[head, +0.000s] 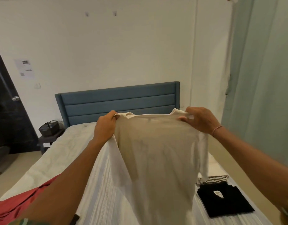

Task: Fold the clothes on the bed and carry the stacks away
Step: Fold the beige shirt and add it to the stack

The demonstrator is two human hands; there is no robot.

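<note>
Shirt: cream long-sleeved shirt (158, 151) held up in the air over the bed (101, 189), stretched between both hands at its shoulders, body hanging straight down, sleeves dangling at either side.
Left hand: left hand (106, 125) grips the shirt's left shoulder, fingers curled tight round a bunch of cloth.
Right hand: right hand (200, 119) pinches the other shoulder, thumb on the near face of the cloth, fingers folded over the top edge; a thin bracelet (217, 129) sits on that wrist.
Bed: striped pale sheet, blue padded headboard (117, 103) against the white wall.
Folded items: black folded garment (226, 202) lies flat on the bed's right side, a white label showing at its neck; a striped folded piece (216, 178) lies just behind it, touching or nearly so, cannot tell which.
Unfolded items: red garment (18, 205) lies loose on the bed's left near corner, partly under the left forearm.
Surroundings: dark bedside table (47, 140) left of the bed carries a black basket (48, 127); dark door (8, 111) beyond it; pale green curtain (261, 78) on the right.
</note>
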